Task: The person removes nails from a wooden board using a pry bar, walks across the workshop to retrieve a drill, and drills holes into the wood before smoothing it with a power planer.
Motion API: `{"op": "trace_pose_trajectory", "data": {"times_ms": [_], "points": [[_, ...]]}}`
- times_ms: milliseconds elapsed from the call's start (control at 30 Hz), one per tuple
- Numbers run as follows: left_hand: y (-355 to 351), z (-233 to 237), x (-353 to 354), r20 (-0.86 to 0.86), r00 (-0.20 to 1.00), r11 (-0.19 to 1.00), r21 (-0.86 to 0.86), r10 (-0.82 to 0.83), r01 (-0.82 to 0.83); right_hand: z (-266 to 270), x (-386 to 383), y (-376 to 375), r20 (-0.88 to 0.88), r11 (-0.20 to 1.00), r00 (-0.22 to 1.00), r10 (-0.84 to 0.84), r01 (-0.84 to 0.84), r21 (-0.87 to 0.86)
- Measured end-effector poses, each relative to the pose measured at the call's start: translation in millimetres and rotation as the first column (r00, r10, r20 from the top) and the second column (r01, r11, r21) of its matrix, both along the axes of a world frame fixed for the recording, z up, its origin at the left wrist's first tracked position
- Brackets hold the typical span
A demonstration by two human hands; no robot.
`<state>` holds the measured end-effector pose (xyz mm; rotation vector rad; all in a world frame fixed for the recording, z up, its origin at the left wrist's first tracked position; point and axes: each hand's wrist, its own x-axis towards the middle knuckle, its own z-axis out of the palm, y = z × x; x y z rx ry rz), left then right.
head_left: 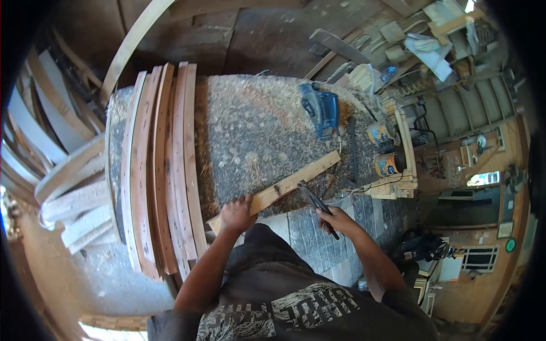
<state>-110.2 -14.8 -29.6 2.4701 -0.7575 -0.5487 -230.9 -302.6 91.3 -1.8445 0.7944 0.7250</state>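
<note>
A narrow wooden plank (287, 186) lies slantwise across the near edge of the workbench. My left hand (238, 213) is closed over the plank's near-left end. In my right hand (336, 220) is a pair of dark long-handled pincers (313, 197), its fingers wrapped round the handles. The head of the pincers is at the plank's near edge, right of the middle; whether the jaws hold a nail is too small to tell. Dark marks show on the plank between my hands.
Several long boards (162, 165) lie across the bench's left side. A blue power planer (321, 111) sits on the shaving-covered workbench (244, 131), beside a dark metal bar (352, 148). Two tins (387, 165) stand at the right edge, near a cable. More timber (77, 204) is stacked left.
</note>
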Motion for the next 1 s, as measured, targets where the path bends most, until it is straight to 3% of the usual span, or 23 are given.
{"op": "trace_pose_trajectory", "data": {"times_ms": [33, 167, 233, 267, 333, 467, 533, 600, 700, 733, 767, 800, 867, 900, 933, 967, 1000], "points": [[-2, 6, 1, -0.071, 0.997, 0.999, 0.053, 0.015, -0.011, 3, 9, -1, 0.044, 1.000, 0.999, 0.019, -0.018, -0.024], [-7, 9, -1, -0.066, 0.997, 0.993, 0.115, 0.038, -0.031, -2, 64, -21, 0.068, 0.980, 0.985, 0.157, -0.146, -0.137], [-9, 5, -3, -0.025, 0.998, 0.989, 0.144, 0.050, -0.046, -10, 101, -32, 0.181, 0.840, 0.868, 0.463, -0.364, -0.403], [-10, 6, -3, -0.015, 0.998, 0.986, 0.161, 0.054, -0.051, -12, 121, -35, 0.202, 0.842, 0.861, 0.467, -0.362, -0.400], [-13, 7, -3, 0.012, 0.998, 0.982, 0.176, 0.067, -0.068, -13, 159, -41, 0.047, 0.667, 0.769, 0.638, -0.520, -0.533], [-17, 3, -7, 0.049, 0.996, 0.975, 0.207, 0.076, -0.084, -57, 207, -72, 0.178, 0.637, 0.690, 0.702, -0.495, -0.592], [-19, 4, -9, 0.102, 0.990, 0.973, 0.199, 0.094, -0.113, -75, 211, -92, 0.372, 0.427, 0.335, 0.866, -0.108, -0.898], [-19, 1, -10, 0.127, 0.991, 0.968, 0.239, 0.048, -0.078, -65, 201, -123, 0.453, 0.522, 0.385, 0.804, -0.093, -0.848], [-23, -5, -10, 0.205, 0.978, 0.972, 0.222, 0.031, -0.078, -29, 140, -187, 0.761, 0.783, 0.410, 0.502, 0.158, -0.602], [-26, 2, -11, 0.189, 0.981, 0.961, 0.261, 0.039, -0.089, -29, 105, -211, 0.789, 0.787, 0.492, 0.369, 0.286, -0.547], [-28, 5, -11, 0.174, 0.984, 0.950, 0.297, 0.048, -0.099, -31, 63, -235, 0.806, 0.766, 0.548, 0.222, 0.413, -0.492], [-28, 1, -12, 0.185, 0.981, 0.943, 0.312, 0.058, -0.115, -56, 19, -263, 0.854, 0.765, 0.520, 0.000, 0.550, -0.335], [-20, -18, -16, 0.299, 0.953, 0.960, 0.251, 0.042, -0.121, -86, -103, -299, 0.817, 0.552, 0.574, 0.047, 0.667, -0.500], [-17, -24, -16, 0.308, 0.950, 0.958, 0.254, 0.051, -0.134, -116, -171, -307, 0.834, 0.518, 0.547, -0.075, 0.736, -0.437], [-15, -28, -14, 0.317, 0.946, 0.956, 0.252, 0.064, -0.150, -141, -248, -308, 0.734, 0.367, 0.678, 0.035, 0.675, -0.640], [-12, -31, -14, 0.341, 0.939, 0.955, 0.261, 0.046, -0.141, -132, -310, -286, 0.627, 0.420, 0.685, -0.370, 0.726, -0.545], [-12, -34, -14, 0.361, 0.932, 0.954, 0.265, 0.039, -0.142, -189, -404, -282, 0.598, 0.359, 0.776, -0.199, 0.626, -0.692]]}}
